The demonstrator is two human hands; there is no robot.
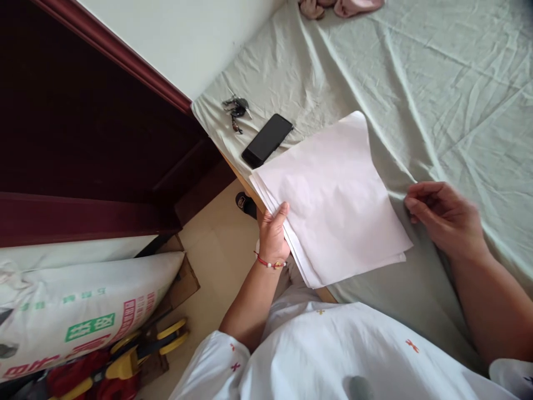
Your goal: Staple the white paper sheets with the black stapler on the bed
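Observation:
A stack of white paper sheets (333, 200) lies on a bed covered by a pale green sheet (437, 94), overhanging the bed's near-left edge. My left hand (273, 236), with a red bead bracelet at the wrist, grips the stack's left edge, thumb on top. My right hand (443, 219) rests on the bed sheet by the stack's right edge, fingers curled loosely; nothing shows clearly between them.
A black phone (267, 140) and a bunch of keys (236, 108) lie near the bed's corner. Pink cloth (341, 6) sits at the far edge. A dark red wooden frame (95, 139), a printed white sack (79, 311) and yellow-handled tools (141, 350) stand left on the floor.

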